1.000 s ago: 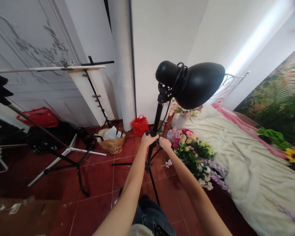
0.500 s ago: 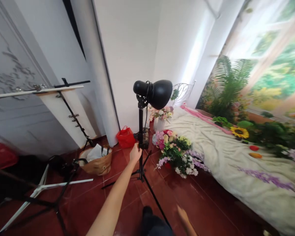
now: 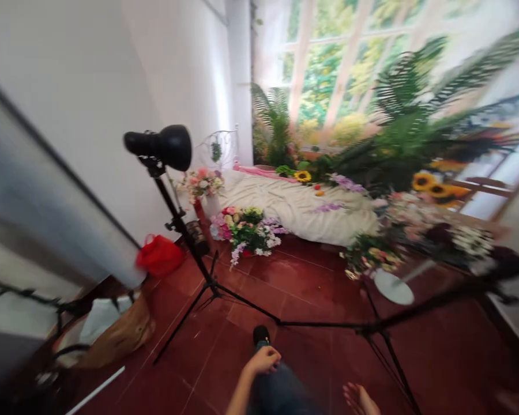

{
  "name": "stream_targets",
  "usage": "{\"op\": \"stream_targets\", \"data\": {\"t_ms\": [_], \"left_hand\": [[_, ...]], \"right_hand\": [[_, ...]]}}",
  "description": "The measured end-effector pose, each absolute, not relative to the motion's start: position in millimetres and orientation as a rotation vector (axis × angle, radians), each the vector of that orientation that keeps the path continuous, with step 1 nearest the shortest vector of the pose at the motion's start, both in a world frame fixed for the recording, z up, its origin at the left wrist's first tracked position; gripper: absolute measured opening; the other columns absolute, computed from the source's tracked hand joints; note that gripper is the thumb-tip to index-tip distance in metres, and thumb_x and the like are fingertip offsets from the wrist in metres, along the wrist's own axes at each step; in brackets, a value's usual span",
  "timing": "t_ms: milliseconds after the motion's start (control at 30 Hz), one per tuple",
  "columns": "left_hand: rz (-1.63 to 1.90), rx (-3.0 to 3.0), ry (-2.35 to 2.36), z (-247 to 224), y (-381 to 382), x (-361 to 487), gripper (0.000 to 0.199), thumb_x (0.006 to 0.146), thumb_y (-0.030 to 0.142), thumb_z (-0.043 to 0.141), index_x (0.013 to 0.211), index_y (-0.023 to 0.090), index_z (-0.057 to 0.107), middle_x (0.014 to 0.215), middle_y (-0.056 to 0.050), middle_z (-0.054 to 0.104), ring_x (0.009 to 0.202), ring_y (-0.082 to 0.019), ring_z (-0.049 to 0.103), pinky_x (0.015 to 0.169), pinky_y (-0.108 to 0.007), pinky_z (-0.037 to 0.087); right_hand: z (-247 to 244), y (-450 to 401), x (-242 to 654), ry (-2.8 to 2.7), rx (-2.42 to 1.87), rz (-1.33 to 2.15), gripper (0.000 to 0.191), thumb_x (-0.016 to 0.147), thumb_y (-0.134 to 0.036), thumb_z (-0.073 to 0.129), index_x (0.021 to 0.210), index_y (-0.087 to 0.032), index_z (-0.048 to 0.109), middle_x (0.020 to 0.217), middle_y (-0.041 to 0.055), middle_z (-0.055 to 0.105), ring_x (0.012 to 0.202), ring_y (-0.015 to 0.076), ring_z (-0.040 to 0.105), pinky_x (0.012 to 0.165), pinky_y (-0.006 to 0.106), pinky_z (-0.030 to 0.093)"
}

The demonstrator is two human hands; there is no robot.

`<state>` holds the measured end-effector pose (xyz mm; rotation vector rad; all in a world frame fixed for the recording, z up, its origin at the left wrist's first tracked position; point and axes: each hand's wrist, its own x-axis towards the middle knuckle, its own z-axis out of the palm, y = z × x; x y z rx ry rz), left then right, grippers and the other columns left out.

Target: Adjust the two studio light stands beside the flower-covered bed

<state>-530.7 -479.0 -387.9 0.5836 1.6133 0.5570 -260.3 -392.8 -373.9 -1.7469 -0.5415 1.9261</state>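
Observation:
Low in the head view, my left hand (image 3: 264, 359) hangs above my leg and dark shoe, its fingers curled in; whether anything is inside them is hidden. My right hand (image 3: 358, 399) is at the bottom edge, fingers apart, holding nothing. A black lamp (image 3: 168, 147) on a black tripod stand (image 3: 190, 245) stands upright left of centre, apart from both hands. Bunches of flowers (image 3: 246, 230) lie on the floor beside the draped bed (image 3: 268, 199).
A red bag (image 3: 160, 256) and a woven basket (image 3: 121, 334) sit at left. Another black tripod (image 3: 383, 328) spreads its legs at right, near a round white base (image 3: 393, 287). Palm leaves, sunflowers and a window backdrop stand behind.
My left hand has let go of the lamp stand and dropped to above my leg. The view has swung right, so the lamp now appears further left.

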Motion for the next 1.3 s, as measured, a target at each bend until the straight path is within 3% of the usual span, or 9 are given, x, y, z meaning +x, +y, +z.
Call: {"op": "stream_targets", "data": {"t_ms": [133,367,567,667,1033,1200,1300], "left_hand": [[0.564,0.791,1.446,-356,-450,-463,0.031,0.069,0.042,0.059,0.087,0.016,0.061,0.081,-0.003,0.064,0.057,-0.011,0.056,0.055,-0.023,0.039],[0.611,0.948,1.400,-332,-416,-407,0.040,0.068,0.049,0.057,0.087,0.014,0.060,0.077,-0.003,0.061,0.064,-0.011,0.056,0.063,-0.025,0.043],[0.554,1.075,1.457,-315,-369,-349,0.037,0.064,0.049,0.061,0.077,0.015,0.059,0.072,-0.002,0.060,0.072,-0.015,0.059,0.065,-0.026,0.044],[0.534,1.150,1.416,-296,-333,-300,0.037,0.067,0.049,0.059,0.082,0.015,0.059,0.075,-0.003,0.062,0.072,-0.016,0.059,0.065,-0.027,0.044],[0.747,1.541,1.179,-235,-168,-81,0.036,0.077,0.046,0.052,0.099,0.017,0.058,0.102,-0.006,0.064,0.096,-0.018,0.058,0.088,-0.030,0.043],[1.141,1.595,1.273,-192,-66,-26,0.048,0.078,0.039,0.056,0.120,0.019,0.044,0.126,-0.010,0.050,0.115,-0.018,0.049,0.096,-0.031,0.039],[1.318,1.609,1.353,-164,-11,-2,0.050,0.077,0.039,0.057,0.121,0.017,0.044,0.126,-0.011,0.051,0.118,-0.019,0.047,0.097,-0.032,0.038]], "right_hand": [[-382,-418,-224,-0.223,-1.657,1.821,0.010,0.068,-0.033,0.055,0.072,-0.024,0.057,0.066,0.0066,0.066,0.059,0.0217,0.066,0.046,0.029,0.053],[-346,-404,-178,0.014,-1.327,1.903,0.010,0.074,-0.027,0.059,0.078,-0.018,0.059,0.071,0.0041,0.069,0.054,0.0104,0.063,0.049,0.018,0.047],[-325,-383,-103,0.219,-0.912,1.958,0.006,0.078,-0.023,0.058,0.077,-0.018,0.062,0.072,0.0011,0.069,0.055,0.0093,0.063,0.051,0.018,0.048],[-319,-360,-58,0.225,-0.847,1.943,0.007,0.078,-0.023,0.059,0.076,-0.018,0.063,0.072,0.0004,0.069,0.056,0.0087,0.062,0.052,0.018,0.048],[-293,-200,136,0.257,-0.619,2.000,0.020,0.083,-0.026,0.052,0.068,-0.017,0.060,0.066,-0.0003,0.064,0.058,0.0081,0.059,0.054,0.018,0.044],[-257,-100,164,0.143,-0.478,2.101,0.032,0.089,-0.035,0.042,0.065,-0.017,0.052,0.060,-0.0015,0.055,0.052,0.0074,0.051,0.047,0.017,0.038],[-238,-51,163,0.012,-0.434,2.172,0.035,0.090,-0.043,0.038,0.072,-0.016,0.052,0.064,-0.0011,0.055,0.050,0.0066,0.047,0.043,0.016,0.034]]}}
